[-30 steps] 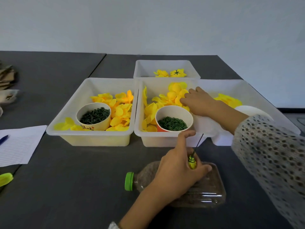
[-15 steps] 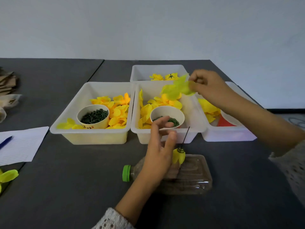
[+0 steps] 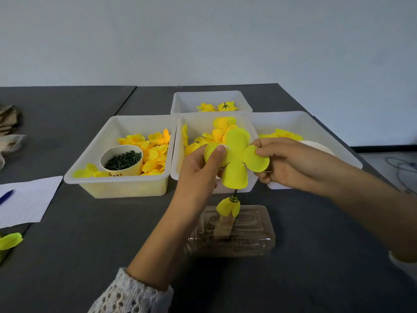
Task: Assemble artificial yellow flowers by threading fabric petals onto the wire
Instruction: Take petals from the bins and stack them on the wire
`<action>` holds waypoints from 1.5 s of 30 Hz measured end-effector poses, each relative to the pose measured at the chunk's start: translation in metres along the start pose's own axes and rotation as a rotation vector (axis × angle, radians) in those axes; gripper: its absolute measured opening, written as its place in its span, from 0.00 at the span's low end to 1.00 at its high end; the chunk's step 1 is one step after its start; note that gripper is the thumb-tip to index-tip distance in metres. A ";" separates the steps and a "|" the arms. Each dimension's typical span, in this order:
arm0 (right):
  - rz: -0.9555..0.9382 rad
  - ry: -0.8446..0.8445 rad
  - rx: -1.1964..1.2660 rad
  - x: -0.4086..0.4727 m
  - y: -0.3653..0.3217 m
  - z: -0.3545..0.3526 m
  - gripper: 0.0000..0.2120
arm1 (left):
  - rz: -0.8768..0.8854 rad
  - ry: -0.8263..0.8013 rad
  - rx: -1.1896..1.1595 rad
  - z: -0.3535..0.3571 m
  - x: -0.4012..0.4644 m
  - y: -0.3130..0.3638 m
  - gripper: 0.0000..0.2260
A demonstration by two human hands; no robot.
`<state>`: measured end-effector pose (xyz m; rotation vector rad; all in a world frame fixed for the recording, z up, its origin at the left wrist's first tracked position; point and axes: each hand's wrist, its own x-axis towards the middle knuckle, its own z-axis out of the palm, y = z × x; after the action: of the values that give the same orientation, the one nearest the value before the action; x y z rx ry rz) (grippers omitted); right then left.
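A yellow four-lobed fabric petal [image 3: 237, 158] is held flat above the dark wire [image 3: 234, 195]. My left hand [image 3: 200, 168] pinches its left lobe with thumb on top. My right hand [image 3: 291, 163] pinches its right lobe. The wire stands up from a clear plastic bottle [image 3: 232, 231] lying on the table, and a small yellow bud with a green collar [image 3: 229, 206] sits on it below the petal. The wire's top is hidden behind the petal.
Several white bins stand behind: left bin [image 3: 90, 168] with petals and a paper cup of green pieces [image 3: 121, 160], middle bin [image 3: 180, 145] with petals, right bin [image 3: 316, 125], far bin [image 3: 189, 101] with finished flowers. Lined paper and pen [image 3: 22, 199] lie left.
My right hand brought the petal from over the bins down toward me. My left hand left the wire and took the petal's left lobe. The petal now sits above the wire.
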<state>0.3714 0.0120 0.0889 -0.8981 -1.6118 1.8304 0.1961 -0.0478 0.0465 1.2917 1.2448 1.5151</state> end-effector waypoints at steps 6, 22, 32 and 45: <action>0.102 0.086 0.179 0.000 0.022 -0.006 0.07 | -0.120 -0.069 -0.006 -0.008 0.002 -0.009 0.17; 0.237 0.165 0.068 0.003 0.069 -0.012 0.10 | -0.160 -0.210 0.427 -0.035 0.004 -0.038 0.20; 0.313 0.127 -0.383 0.002 0.070 -0.008 0.14 | -0.090 -0.308 0.801 -0.036 -0.009 -0.047 0.20; -0.181 0.445 -1.449 0.126 0.017 -0.057 0.09 | -0.070 -0.198 0.485 -0.065 0.027 -0.034 0.20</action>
<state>0.3365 0.1416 0.0520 -1.4484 -2.4409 0.0257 0.1264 -0.0270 0.0188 1.6395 1.5616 1.0364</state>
